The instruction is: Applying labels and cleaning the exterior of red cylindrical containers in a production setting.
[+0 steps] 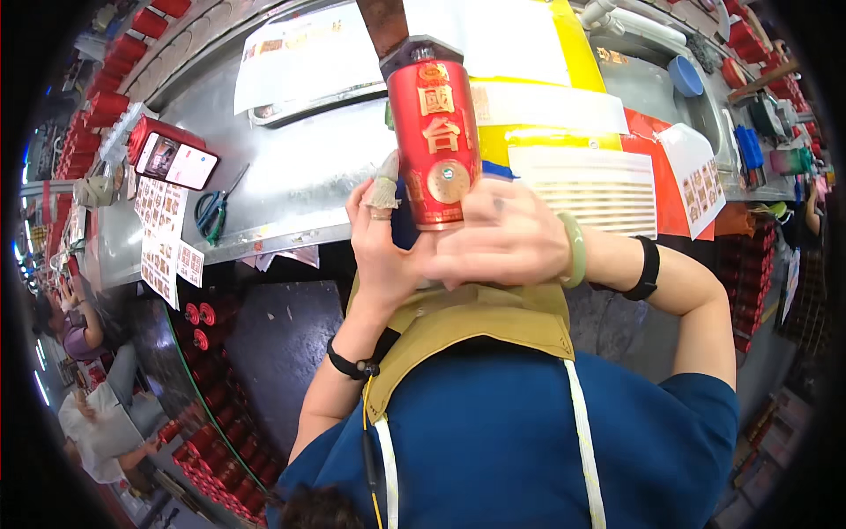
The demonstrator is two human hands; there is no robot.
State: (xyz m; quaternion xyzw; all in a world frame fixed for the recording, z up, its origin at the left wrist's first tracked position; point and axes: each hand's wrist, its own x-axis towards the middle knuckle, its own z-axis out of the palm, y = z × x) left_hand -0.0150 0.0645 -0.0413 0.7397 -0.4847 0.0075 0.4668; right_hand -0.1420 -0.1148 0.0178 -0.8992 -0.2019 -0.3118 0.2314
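Note:
A red bottle (434, 145) with gold characters and a round gold emblem stands in front of me, its base toward my body. Its far end meets a dark angular piece (419, 53) joined to a brown strip. Along the bottle's left side, my left hand (385, 251) grips it, one finger wrapped in a pale cover. My right hand (507, 234) is curled closed against the bottle's lower right side, slightly blurred; its fingertips are hidden. Both hands meet just below the base. Something blue shows behind the bottle.
On the metal table (291, 176) lie a phone (174, 161) propped on a red can, scissors (216, 207), and printed sheets (582, 189) over yellow and red ones. A blue bowl (685, 77) sits far right. Red bottles (216, 450) are stacked low on the left. Other people work at left.

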